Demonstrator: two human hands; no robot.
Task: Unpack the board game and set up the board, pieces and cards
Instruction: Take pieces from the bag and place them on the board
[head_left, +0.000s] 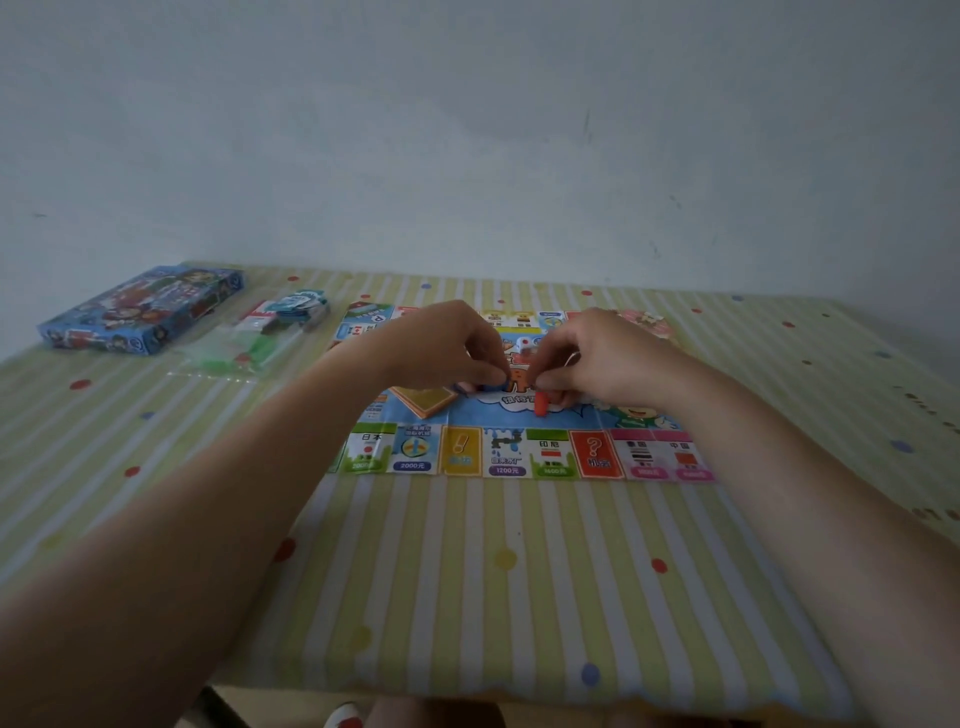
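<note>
A colourful paper game board (519, 452) lies unfolded in the middle of the table. Both my hands hover over its centre, fingertips almost touching. My left hand (441, 345) pinches a small blue piece (491, 387) at its fingertips. My right hand (597, 353) holds a small red piece (541, 404) that rests on the board. An orange card stack (423, 400) sits on the board just below my left hand. A small white die (522, 343) shows between the hands.
The blue game box (140, 309) lies at the far left. Next to it are a clear plastic bag with green parts (234, 353) and a bundle of blue-white cards (304, 306). A striped, dotted tablecloth (467, 571) covers the table; a wall stands behind.
</note>
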